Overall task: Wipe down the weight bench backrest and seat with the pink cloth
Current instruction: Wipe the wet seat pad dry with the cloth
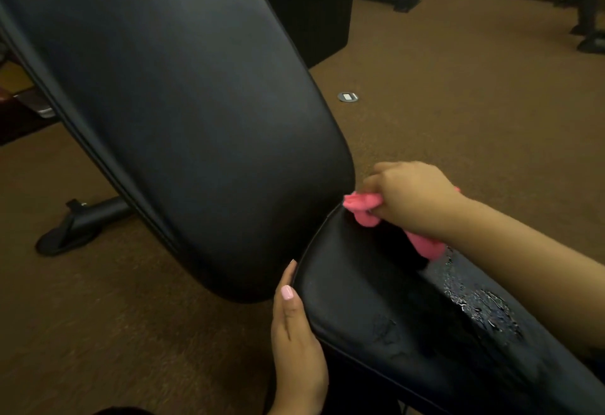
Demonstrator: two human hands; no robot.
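I see the backrest (170,113) looking dry. My left hand (296,332) rests flat, fingers straight, on the seat (370,313) edge. My right hand (412,198) grips the pink cloth (363,208) at the seat's top; droplets (484,309) remain, so the seat is unfinished, I think.

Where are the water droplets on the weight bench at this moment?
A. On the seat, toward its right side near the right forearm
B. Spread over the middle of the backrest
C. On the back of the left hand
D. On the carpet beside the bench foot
A: beads of water glisten on the seat just below the right hand gripping the pink cloth, while the backrest looks dry.
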